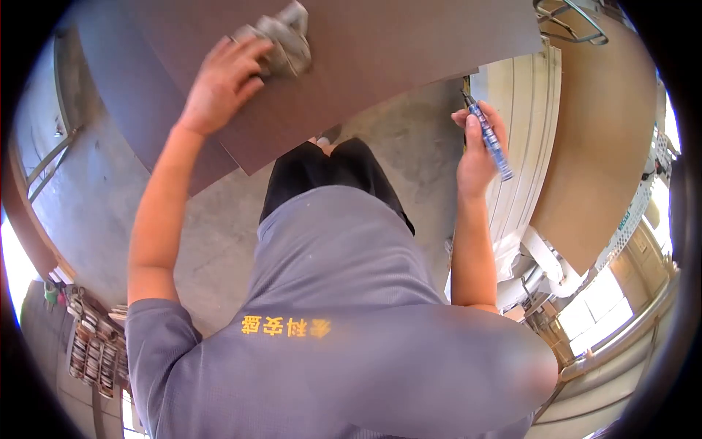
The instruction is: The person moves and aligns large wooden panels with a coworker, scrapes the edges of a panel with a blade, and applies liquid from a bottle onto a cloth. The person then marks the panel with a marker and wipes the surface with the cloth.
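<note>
In the head view, my left hand [224, 84] is over the brown board at the upper left, its fingers bent against a crumpled grey-white rag [287, 42]. The rag lies on the flat surface of the brown board [380, 51]; motion slightly smears these fingers. At the right, beyond the edge of this board, my right hand [479, 157] is closed round a blue-and-white marker pen [490, 140]. The pen slants with its dark tip up and to the left, clear of any surface.
Stacked pale panels [537, 124] stand on the right, beside a large tan board [599, 146]. A bent metal frame [574, 22] is at the upper right. Grey concrete floor [212, 234] shows below the brown board. Stacked pieces [95, 351] are at the lower left.
</note>
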`<control>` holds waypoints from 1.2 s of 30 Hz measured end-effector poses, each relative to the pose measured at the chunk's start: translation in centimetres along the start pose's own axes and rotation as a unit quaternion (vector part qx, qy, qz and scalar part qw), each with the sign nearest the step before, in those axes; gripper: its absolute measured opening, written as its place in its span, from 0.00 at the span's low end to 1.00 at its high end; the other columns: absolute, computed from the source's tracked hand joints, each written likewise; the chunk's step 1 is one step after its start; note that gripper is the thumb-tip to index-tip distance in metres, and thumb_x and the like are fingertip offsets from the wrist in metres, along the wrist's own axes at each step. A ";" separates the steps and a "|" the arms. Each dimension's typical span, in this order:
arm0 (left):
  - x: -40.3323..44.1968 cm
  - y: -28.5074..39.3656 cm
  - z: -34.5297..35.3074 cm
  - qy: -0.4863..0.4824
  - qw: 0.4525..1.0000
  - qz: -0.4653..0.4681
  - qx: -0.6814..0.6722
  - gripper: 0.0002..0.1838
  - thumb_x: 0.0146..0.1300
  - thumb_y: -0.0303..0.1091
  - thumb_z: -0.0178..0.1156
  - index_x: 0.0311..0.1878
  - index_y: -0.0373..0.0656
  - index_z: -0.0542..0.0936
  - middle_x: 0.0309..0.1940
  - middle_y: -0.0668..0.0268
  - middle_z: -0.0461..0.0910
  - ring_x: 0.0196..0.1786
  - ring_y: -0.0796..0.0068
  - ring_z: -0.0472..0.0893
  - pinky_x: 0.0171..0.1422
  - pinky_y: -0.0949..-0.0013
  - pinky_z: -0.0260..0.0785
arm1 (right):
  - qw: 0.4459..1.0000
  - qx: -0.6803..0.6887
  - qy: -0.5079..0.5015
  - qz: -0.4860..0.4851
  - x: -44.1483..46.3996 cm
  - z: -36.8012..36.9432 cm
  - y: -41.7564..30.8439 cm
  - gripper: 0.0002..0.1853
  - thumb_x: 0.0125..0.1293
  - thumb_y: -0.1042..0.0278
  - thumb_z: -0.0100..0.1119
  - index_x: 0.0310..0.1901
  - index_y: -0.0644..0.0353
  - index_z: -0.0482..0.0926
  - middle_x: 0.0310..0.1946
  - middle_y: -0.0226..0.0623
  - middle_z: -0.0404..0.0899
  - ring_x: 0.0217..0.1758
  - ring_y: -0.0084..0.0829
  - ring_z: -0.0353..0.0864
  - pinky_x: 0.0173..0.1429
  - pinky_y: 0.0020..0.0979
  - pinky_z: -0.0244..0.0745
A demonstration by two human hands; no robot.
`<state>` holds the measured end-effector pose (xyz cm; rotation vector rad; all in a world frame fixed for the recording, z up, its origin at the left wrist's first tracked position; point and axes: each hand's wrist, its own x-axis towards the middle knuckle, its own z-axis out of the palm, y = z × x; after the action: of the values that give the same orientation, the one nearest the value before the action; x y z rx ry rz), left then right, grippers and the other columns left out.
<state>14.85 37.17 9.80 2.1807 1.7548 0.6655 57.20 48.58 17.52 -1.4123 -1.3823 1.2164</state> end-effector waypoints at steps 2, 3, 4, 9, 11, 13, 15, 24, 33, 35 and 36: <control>0.6 -4.3 -0.5 0.102 0.993 -0.052 -0.016 0.09 0.65 0.26 0.69 0.46 0.40 0.79 0.65 0.59 0.83 0.67 0.48 0.79 0.74 0.54 0.69 | 0.953 -0.228 -0.065 -0.188 -1.1 0.5 2.0 0.12 0.75 0.79 0.60 0.58 0.67 0.80 0.51 0.46 0.89 0.52 0.37 0.91 0.66 0.38 0.82; 0.2 -7.1 -0.1 0.119 0.984 -0.123 -0.041 0.06 0.71 0.24 0.65 0.48 0.37 0.79 0.69 0.59 0.81 0.74 0.50 0.76 0.77 0.57 0.67 | 0.923 -0.258 -0.122 -0.258 -1.0 0.4 3.4 0.13 0.76 0.80 0.58 0.59 0.64 0.79 0.60 0.48 0.86 0.65 0.37 0.86 0.72 0.40 0.78; 1.2 -6.8 -0.6 0.170 0.981 -0.093 0.028 0.08 0.78 0.30 0.60 0.53 0.38 0.80 0.70 0.61 0.81 0.74 0.55 0.76 0.76 0.61 0.68 | 0.932 -0.212 -0.175 -0.236 -1.1 0.3 5.8 0.19 0.73 0.80 0.60 0.63 0.62 0.74 0.70 0.53 0.79 0.76 0.44 0.78 0.78 0.45 0.70; 1.5 -6.1 -0.1 0.162 0.974 -0.143 0.063 0.06 0.75 0.29 0.60 0.46 0.37 0.75 0.69 0.47 0.79 0.78 0.45 0.72 0.81 0.52 0.63 | 0.865 -0.313 -0.213 -0.330 -3.2 5.2 11.4 0.30 0.66 0.77 0.66 0.67 0.57 0.65 0.81 0.62 0.60 0.84 0.63 0.59 0.85 0.57 0.53; 1.3 -6.4 0.5 0.167 0.974 -0.139 0.066 0.06 0.76 0.30 0.59 0.47 0.37 0.76 0.70 0.47 0.79 0.78 0.45 0.72 0.81 0.53 0.63 | 0.886 -0.276 -0.214 -0.304 -6.5 7.2 13.2 0.28 0.65 0.76 0.67 0.65 0.57 0.69 0.81 0.66 0.58 0.86 0.63 0.54 0.84 0.60 0.53; 1.1 -6.7 0.8 0.172 0.974 -0.138 0.042 0.07 0.78 0.31 0.59 0.49 0.37 0.76 0.70 0.48 0.79 0.77 0.46 0.73 0.80 0.56 0.63 | 0.890 -0.287 -0.237 -0.264 -10.7 10.3 12.2 0.23 0.65 0.75 0.67 0.61 0.55 0.73 0.80 0.66 0.59 0.86 0.62 0.55 0.83 0.58 0.55; 1.0 -6.6 0.7 0.171 0.973 -0.149 0.034 0.08 0.78 0.32 0.59 0.50 0.37 0.76 0.70 0.48 0.79 0.77 0.46 0.73 0.80 0.56 0.63 | 0.901 -0.216 -0.290 -0.238 -15.1 13.4 12.3 0.23 0.62 0.75 0.68 0.59 0.53 0.76 0.79 0.65 0.61 0.85 0.60 0.58 0.82 0.55 0.57; 0.2 -8.6 1.8 0.196 0.971 -0.134 0.034 0.15 0.83 0.39 0.54 0.61 0.39 0.79 0.73 0.63 0.78 0.75 0.59 0.75 0.78 0.66 0.63 | 0.822 -0.238 -0.396 -0.332 -15.3 15.7 10.1 0.13 0.64 0.70 0.61 0.51 0.49 0.76 0.81 0.51 0.64 0.85 0.47 0.63 0.85 0.51 0.56; 0.6 -8.2 1.1 0.170 0.973 -0.142 0.063 0.15 0.83 0.38 0.54 0.61 0.38 0.77 0.75 0.63 0.77 0.78 0.58 0.73 0.79 0.65 0.62 | 0.797 -0.357 -0.170 -0.457 8.0 -1.1 13.5 0.18 0.58 0.79 0.64 0.51 0.54 0.78 0.72 0.47 0.77 0.77 0.49 0.71 0.77 0.50 0.66; 0.3 -8.1 1.0 0.161 0.974 -0.145 0.067 0.15 0.83 0.36 0.54 0.62 0.38 0.76 0.75 0.63 0.76 0.79 0.59 0.72 0.81 0.65 0.61 | 0.849 -0.385 -0.064 -0.357 13.4 -5.2 13.3 0.21 0.68 0.81 0.62 0.62 0.61 0.74 0.69 0.54 0.79 0.75 0.54 0.73 0.77 0.46 0.68; 0.4 -8.0 0.9 0.169 0.974 -0.125 0.082 0.14 0.82 0.35 0.55 0.61 0.38 0.77 0.75 0.62 0.76 0.78 0.58 0.72 0.81 0.64 0.61 | 0.859 -0.407 -0.020 -0.310 15.0 -7.1 12.3 0.19 0.73 0.79 0.58 0.64 0.61 0.72 0.67 0.53 0.80 0.72 0.51 0.76 0.76 0.45 0.70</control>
<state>8.59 39.51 5.25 1.9822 2.2841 0.8966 66.06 63.02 5.61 -1.2572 -2.2983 0.2136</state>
